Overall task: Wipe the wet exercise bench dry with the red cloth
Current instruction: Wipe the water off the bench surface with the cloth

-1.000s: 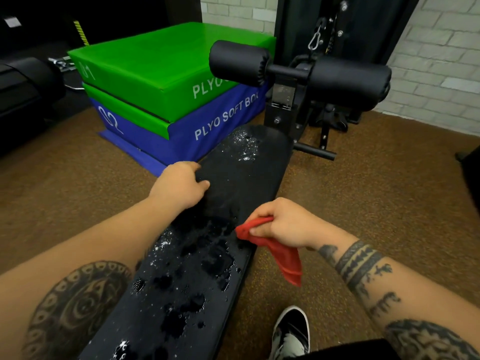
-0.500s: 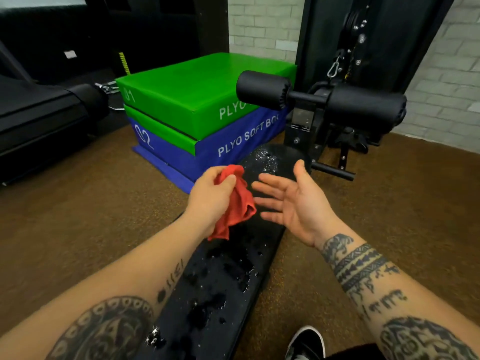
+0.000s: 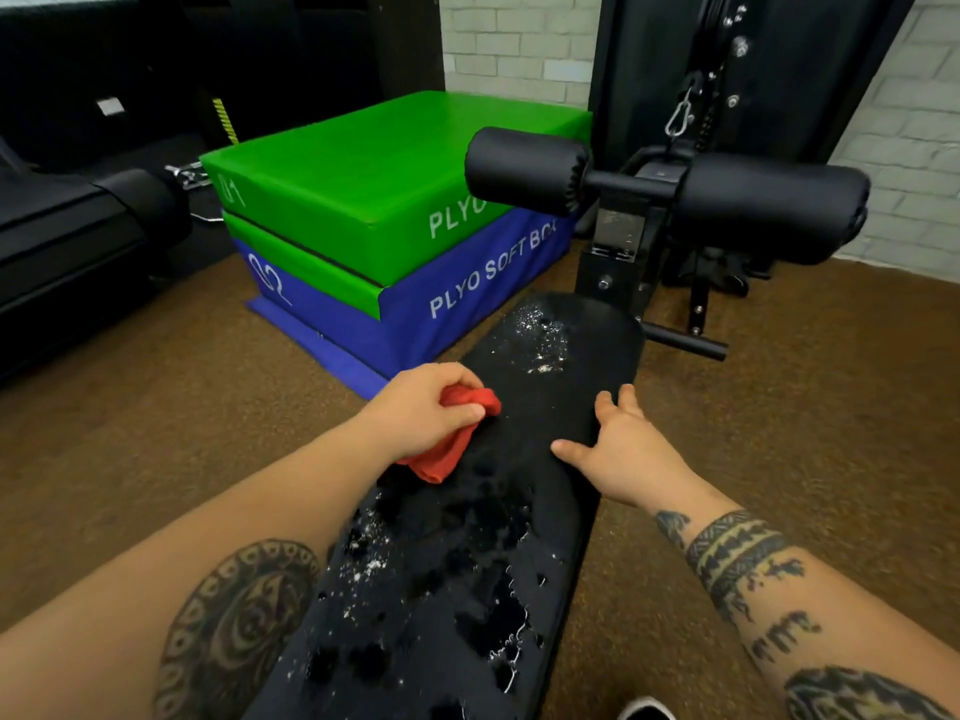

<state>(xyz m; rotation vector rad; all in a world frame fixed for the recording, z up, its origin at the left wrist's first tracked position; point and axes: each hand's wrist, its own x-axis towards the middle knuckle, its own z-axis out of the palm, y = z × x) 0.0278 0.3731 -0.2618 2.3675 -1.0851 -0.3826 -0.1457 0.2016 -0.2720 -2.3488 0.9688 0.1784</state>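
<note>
1. Half a second ago both hands are in the air over the pad. Now the left hand (image 3: 423,410) has come down with the red cloth (image 3: 441,457) to the left side of the exercise bench (image 3: 540,439). The right hand (image 3: 631,457), empty and spread back then, has dropped onto the bench's right edge. A second ago the cloth is in the right hand, so it has changed hands.
2. The left hand's fingers are curled round the bunched cloth, and a loose fold hangs out below the palm onto the pad. The cloth sits about midway along the bench, just inside its left edge.
3. The right hand holds nothing. Its thumb lies splayed across the pad and its fingers reach forward along the edge, loosely straight. It looks like a brace rather than a clasp, though I cannot tell whether any fingertip hooks under the rim.
4. Almost everything seems left to do. Bright droplets (image 3: 540,345) speckle the far end, near the foam rollers (image 3: 524,168). Dark pools and beads (image 3: 493,595) cover the near half, towards the camera.
5. The band between the two hands looks matte and drier. I cannot say whether that comes from wiping or whether it was never wet.
6. By my judgement the first real stroke is only starting. Passes over the far end and then the whole near half are still needed.
7. The green and blue plyo boxes (image 3: 363,168) stand just beside the bench on the left.
</note>
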